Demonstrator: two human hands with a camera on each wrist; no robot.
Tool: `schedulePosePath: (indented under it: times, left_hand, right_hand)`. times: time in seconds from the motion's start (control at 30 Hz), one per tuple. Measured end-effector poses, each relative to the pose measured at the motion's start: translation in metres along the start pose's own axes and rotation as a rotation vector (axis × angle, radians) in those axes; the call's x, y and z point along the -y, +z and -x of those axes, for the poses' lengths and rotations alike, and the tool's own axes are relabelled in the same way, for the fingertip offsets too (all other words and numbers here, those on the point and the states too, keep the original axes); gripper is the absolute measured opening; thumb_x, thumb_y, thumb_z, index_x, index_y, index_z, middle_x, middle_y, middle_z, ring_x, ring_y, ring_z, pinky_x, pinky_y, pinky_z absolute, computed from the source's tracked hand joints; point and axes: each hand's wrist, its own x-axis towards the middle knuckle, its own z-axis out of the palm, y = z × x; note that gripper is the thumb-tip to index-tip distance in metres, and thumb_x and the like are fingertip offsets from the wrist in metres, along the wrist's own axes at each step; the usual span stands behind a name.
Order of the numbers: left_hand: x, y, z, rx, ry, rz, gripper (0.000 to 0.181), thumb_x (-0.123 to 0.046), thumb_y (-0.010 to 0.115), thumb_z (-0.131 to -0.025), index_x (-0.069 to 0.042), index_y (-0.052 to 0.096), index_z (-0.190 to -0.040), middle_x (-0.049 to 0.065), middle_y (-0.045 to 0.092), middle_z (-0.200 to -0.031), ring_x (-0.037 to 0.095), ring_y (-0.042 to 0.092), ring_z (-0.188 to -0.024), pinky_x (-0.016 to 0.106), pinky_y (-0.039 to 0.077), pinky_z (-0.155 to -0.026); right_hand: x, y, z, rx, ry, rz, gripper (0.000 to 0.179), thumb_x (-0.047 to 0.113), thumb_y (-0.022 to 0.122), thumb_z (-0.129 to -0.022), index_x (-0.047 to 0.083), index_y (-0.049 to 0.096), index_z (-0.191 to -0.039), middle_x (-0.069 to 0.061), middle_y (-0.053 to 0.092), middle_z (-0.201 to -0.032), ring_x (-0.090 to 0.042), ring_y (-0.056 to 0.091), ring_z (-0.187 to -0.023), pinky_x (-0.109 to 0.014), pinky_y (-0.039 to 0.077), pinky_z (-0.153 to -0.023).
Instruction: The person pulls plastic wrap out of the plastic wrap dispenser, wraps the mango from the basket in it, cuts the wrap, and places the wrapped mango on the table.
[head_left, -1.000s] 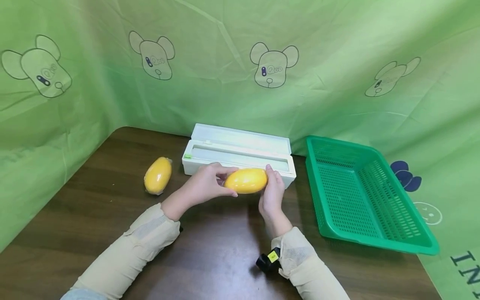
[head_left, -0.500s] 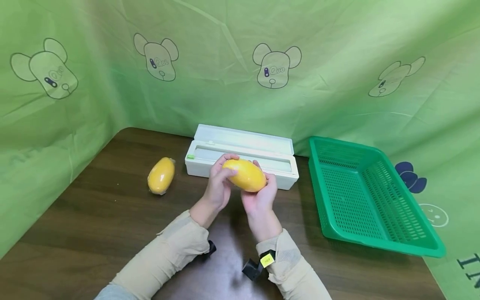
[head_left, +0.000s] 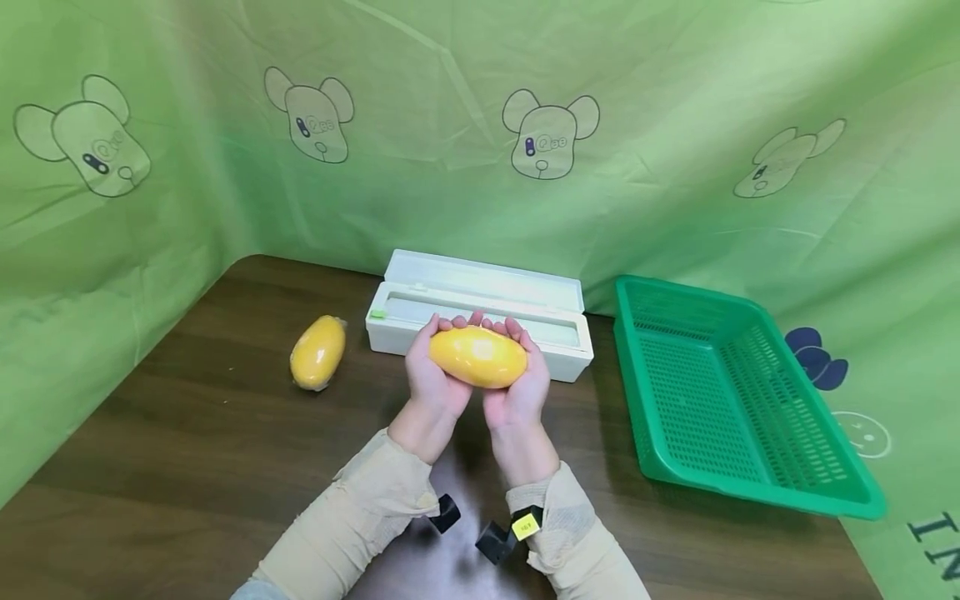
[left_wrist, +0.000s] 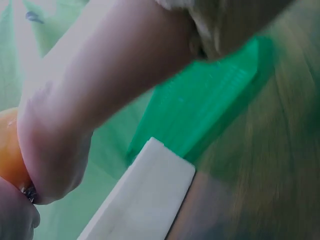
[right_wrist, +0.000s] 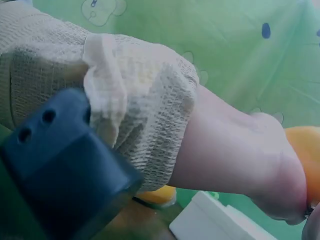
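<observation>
A glossy yellow mango (head_left: 477,357), wrapped in clear film, lies level across both hands in the head view, in front of the white box. My left hand (head_left: 437,379) cups its left end, the thumb along the side. Around the right end curls my right hand (head_left: 522,385), with fingertips of both hands showing at the far side. In the left wrist view the mango (left_wrist: 10,150) is mostly cut off, and crinkled film shows below it. A second wrapped mango (head_left: 318,352) rests on the table to the left.
Behind the hands stands a long white film dispenser box (head_left: 566,362), its lid raised. A green plastic basket (head_left: 643,417) is at the right of the brown wooden table (head_left: 187,467). Green printed cloth (head_left: 435,200) hangs behind and at both sides. Black cameras (head_left: 495,542) sit on the wrists.
The left hand goes from pinching the mango's left end to cupping it from below. Tilted half a second ago, the mango is now level and slightly further left, with both palms turned up.
</observation>
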Motion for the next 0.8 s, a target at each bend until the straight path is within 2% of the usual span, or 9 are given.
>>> schedulePosePath:
  times: [0.1, 0.23, 0.4, 0.53, 0.63, 0.7, 0.8]
  left_hand:
    - [0.000, -0.001, 0.001, -0.031, -0.005, 0.045, 0.038, -0.024, 0.037, -0.105, -0.013, 0.054, -0.073, 0.002, 0.059, -0.081, 0.026, 0.058, -0.093, 0.049, 0.042, -0.101]
    - [0.000, -0.003, 0.001, -0.010, -0.020, 0.077, 0.042, -0.024, 0.033, -0.106, -0.014, 0.052, -0.070, 0.001, 0.056, -0.077, 0.024, 0.056, -0.088, 0.047, 0.043, -0.098]
    - [-0.001, -0.008, 0.001, 0.065, -0.045, 0.097, 0.048, -0.024, 0.028, -0.109, -0.014, 0.054, -0.070, 0.001, 0.056, -0.078, 0.024, 0.056, -0.092, 0.044, 0.042, -0.098]
    - [-0.002, -0.011, 0.001, 0.151, -0.061, 0.061, 0.051, -0.029, 0.024, -0.109, -0.015, 0.058, -0.073, 0.000, 0.058, -0.085, 0.027, 0.056, -0.106, 0.044, 0.038, -0.104]
    - [-0.003, -0.012, 0.001, 0.207, -0.093, 0.022, 0.044, -0.026, 0.025, -0.107, -0.013, 0.062, -0.088, 0.002, 0.062, -0.101, 0.029, 0.054, -0.117, 0.043, 0.035, -0.111]
    - [-0.006, -0.014, 0.000, 0.241, -0.120, -0.015, 0.037, -0.021, 0.024, -0.106, -0.011, 0.060, -0.107, 0.005, 0.060, -0.120, 0.029, 0.053, -0.122, 0.042, 0.032, -0.115]
    - [-0.010, -0.016, -0.002, 0.265, -0.162, -0.097, 0.035, -0.019, 0.023, -0.107, -0.010, 0.047, -0.131, 0.012, 0.046, -0.147, 0.028, 0.051, -0.127, 0.043, 0.033, -0.116]
  right_hand:
    - [-0.002, 0.000, 0.000, -0.016, 0.001, 0.002, 0.036, 0.019, 0.031, -0.109, 0.005, 0.058, -0.090, -0.010, 0.061, -0.095, -0.028, 0.061, -0.097, -0.044, 0.043, -0.103]
    - [-0.002, -0.002, -0.002, -0.010, 0.031, -0.040, 0.039, 0.019, 0.029, -0.110, 0.007, 0.054, -0.082, -0.009, 0.061, -0.089, -0.029, 0.060, -0.094, -0.044, 0.042, -0.102]
    - [0.003, -0.006, -0.006, 0.035, 0.088, -0.052, 0.043, 0.018, 0.027, -0.109, 0.009, 0.054, -0.076, -0.007, 0.061, -0.085, -0.026, 0.059, -0.090, -0.042, 0.044, -0.098]
    - [0.008, -0.006, -0.007, 0.080, 0.115, -0.022, 0.045, 0.023, 0.030, -0.111, 0.010, 0.055, -0.076, -0.006, 0.061, -0.085, -0.023, 0.060, -0.090, -0.039, 0.047, -0.097]
    - [0.013, -0.005, -0.008, 0.126, 0.127, -0.009, 0.040, 0.024, 0.031, -0.112, 0.008, 0.056, -0.085, -0.006, 0.061, -0.089, -0.022, 0.061, -0.092, -0.036, 0.048, -0.097]
    - [0.016, -0.005, -0.009, 0.166, 0.140, 0.005, 0.034, 0.023, 0.030, -0.112, 0.007, 0.058, -0.101, -0.007, 0.061, -0.094, -0.023, 0.061, -0.096, -0.035, 0.049, -0.097]
    - [0.020, -0.007, -0.011, 0.214, 0.156, 0.026, 0.033, 0.018, 0.026, -0.111, 0.007, 0.051, -0.131, -0.008, 0.061, -0.104, -0.023, 0.060, -0.102, -0.034, 0.050, -0.098]
